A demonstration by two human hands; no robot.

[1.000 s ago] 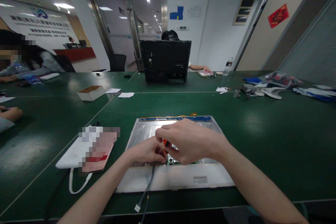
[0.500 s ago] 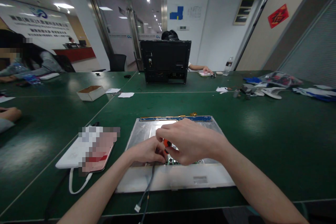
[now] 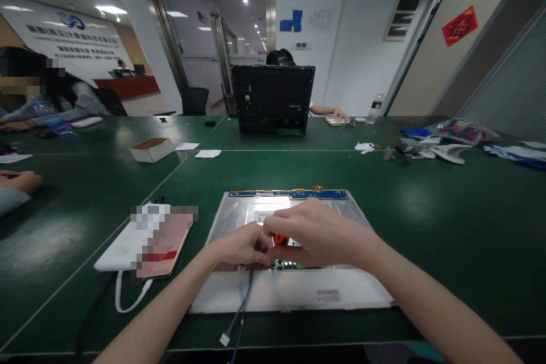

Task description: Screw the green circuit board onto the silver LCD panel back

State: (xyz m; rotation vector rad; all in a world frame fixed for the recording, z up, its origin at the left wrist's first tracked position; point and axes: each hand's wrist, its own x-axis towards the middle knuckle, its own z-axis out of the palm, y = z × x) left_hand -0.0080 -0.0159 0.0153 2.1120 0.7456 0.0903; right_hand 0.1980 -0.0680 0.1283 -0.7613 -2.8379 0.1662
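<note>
Panel [image 3: 294,290] lies flat nr the near edge of the worktop [image 3: 426,199], mid-width, w/ blue strip [image 3: 298,195] along its far edge & green board [image 3: 290,265] partly showing under the hands. R hand [image 3: 313,233] curled, thumb & fingers pinching orange tool [image 3: 280,239] over the board; tool mostly hidden. L hand [image 3: 243,244] has thumb & fingertips pressed together at board's L end; can't tell what's btwn them. Cable [image 3: 246,296] runs from under L hand over panel's near edge.

Box [image 3: 151,151], open-topped, sits L of centre twd far edge; brown inner wall visible. Clear bag [image 3: 464,129] nr far R corner, red & dark items inside. Bottle [image 3: 376,108] upright at far edge, R of monitor [image 3: 275,99]; can't tell contents. Power bank [image 3: 123,250] & phone [image 3: 181,239] L of panel.
</note>
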